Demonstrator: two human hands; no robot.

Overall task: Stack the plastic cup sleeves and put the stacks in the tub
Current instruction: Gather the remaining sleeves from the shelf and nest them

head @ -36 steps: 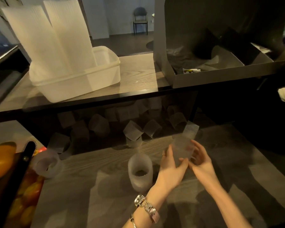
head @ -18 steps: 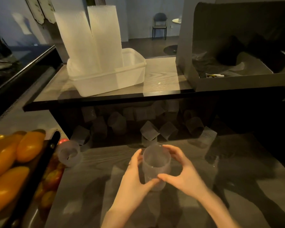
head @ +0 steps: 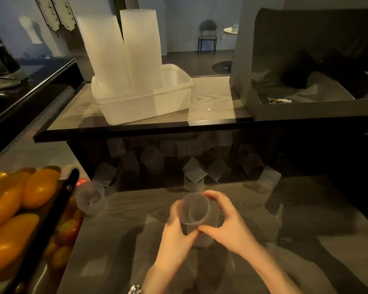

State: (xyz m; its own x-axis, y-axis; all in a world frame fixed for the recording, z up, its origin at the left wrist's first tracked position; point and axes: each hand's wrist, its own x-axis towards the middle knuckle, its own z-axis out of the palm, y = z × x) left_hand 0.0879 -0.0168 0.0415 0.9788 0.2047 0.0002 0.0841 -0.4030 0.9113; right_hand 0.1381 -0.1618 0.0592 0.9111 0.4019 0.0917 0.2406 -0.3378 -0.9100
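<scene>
Between both hands, sleeve stack [head: 197, 217] stands upright, open end up.

Cup sleeves [head: 197, 217]: frosted translucent white, fine vertical ribbing, toothed rim. Tall stacks [head: 123, 54] in the tub: same milky white, ribbed top to bottom. Tub [head: 170, 100]: cloudy white plastic, plain. Desk [head: 136, 209]: grey-brown wood grain, dark streaks. Upper shelf [head: 210, 98]: paler grey wood grain, black front edge. Fruit [head: 40, 187] at left: orange-yellow, smaller red and yellow ones beneath. Perforated strip [head: 30, 128]: pale grey with a dot pattern. Far wall [head: 179, 22]: blue-grey. Chair [head: 207, 32]: dark.
</scene>
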